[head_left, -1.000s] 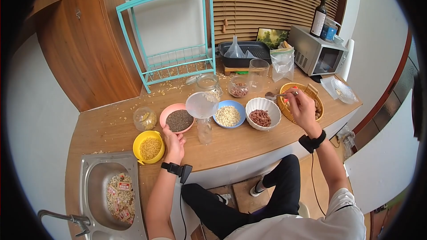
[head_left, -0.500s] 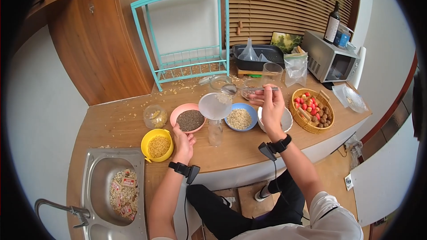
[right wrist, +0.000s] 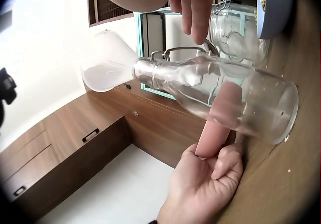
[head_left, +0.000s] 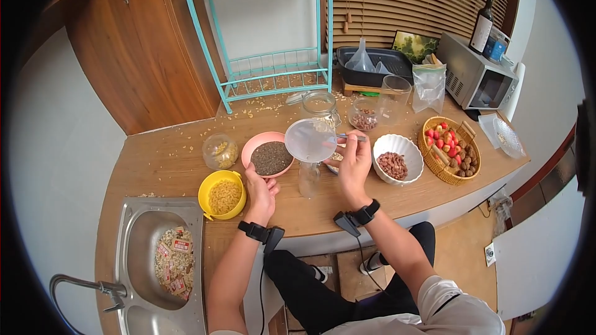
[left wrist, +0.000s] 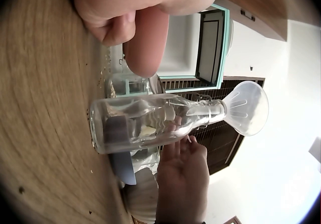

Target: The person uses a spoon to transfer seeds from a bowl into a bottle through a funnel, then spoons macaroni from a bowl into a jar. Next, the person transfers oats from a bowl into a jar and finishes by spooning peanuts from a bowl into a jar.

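At the near rim of the pink bowl (head_left: 251, 142) of dark seeds, my left hand (head_left: 261, 195) grips with the thumb at the edge; the left wrist view shows this bowl (left wrist: 147, 46) too. A clear glass bottle (head_left: 308, 185) stands upright just right of it, a translucent funnel (head_left: 310, 140) in its neck. My right hand (head_left: 354, 170) pinches the spoon handle (head_left: 355, 138) beside the funnel; the spoon's other end is hidden. Behind that hand, the blue bowl (right wrist: 275, 13) is mostly covered in the head view.
A yellow bowl (head_left: 239, 209) of pasta and a glass jar (head_left: 220, 151) stand left, beside the sink (head_left: 126, 236). Rightward are a white bowl (head_left: 414, 151) of reddish-brown nuts or beans and a wicker basket (head_left: 434, 170). Behind stand an open clip jar (head_left: 320, 103), a tall clear container (head_left: 395, 100) and a teal rack (head_left: 325, 25).
My right hand has come left with the spoon, from between the white bowl and basket to beside the funnel. My left hand has stayed at the pink bowl. The head view has shifted.
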`<action>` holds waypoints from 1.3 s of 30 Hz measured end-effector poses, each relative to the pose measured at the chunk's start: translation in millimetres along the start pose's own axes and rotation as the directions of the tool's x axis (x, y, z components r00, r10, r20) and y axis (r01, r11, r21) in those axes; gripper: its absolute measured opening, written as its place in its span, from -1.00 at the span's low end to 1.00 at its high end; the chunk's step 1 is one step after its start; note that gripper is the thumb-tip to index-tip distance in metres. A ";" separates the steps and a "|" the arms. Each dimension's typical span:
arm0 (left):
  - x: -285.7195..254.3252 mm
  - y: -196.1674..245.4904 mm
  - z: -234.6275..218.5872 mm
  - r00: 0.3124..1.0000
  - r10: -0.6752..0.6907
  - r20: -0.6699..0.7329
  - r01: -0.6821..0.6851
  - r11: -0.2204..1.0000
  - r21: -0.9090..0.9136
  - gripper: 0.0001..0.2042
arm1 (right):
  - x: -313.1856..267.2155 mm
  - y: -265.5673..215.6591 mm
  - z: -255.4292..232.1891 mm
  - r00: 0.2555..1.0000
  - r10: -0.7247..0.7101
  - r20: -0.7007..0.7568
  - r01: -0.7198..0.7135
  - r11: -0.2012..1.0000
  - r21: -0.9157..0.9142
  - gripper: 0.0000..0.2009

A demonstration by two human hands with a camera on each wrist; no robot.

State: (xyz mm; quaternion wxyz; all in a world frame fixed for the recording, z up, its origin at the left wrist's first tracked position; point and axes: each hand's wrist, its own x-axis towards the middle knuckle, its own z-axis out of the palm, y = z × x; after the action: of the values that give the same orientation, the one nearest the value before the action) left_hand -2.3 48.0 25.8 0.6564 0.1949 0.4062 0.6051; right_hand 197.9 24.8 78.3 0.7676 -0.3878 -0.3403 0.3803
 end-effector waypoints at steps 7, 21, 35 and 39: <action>2.4 -0.4 -2.5 1.000 -0.002 0.013 0.002 1.000 -0.020 -0.65 | -7.8 14.2 5.5 0.998 0.038 -0.040 -0.036 0.998 0.054 -0.80; 2.5 1.3 -1.9 0.999 -0.020 0.030 0.021 0.999 -0.029 -0.65 | -9.9 21.4 16.3 1.000 0.025 -0.009 -0.025 1.000 -0.009 -0.79; 7.2 1.0 -5.9 0.999 -0.024 0.045 0.028 0.996 -0.083 -0.66 | 41.1 46.0 33.9 0.994 0.056 0.092 -0.069 0.987 0.143 -0.79; 7.6 1.5 -5.3 0.999 -0.043 0.029 0.045 0.996 -0.073 -0.66 | 33.0 59.8 26.9 0.995 0.072 0.067 -0.083 0.980 0.178 -0.80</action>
State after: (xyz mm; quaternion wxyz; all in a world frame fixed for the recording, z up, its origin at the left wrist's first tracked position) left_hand -7.8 54.3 21.5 0.6817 0.1702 0.3787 0.6025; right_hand 172.6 86.4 47.2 0.7736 -0.3178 -0.3119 0.4509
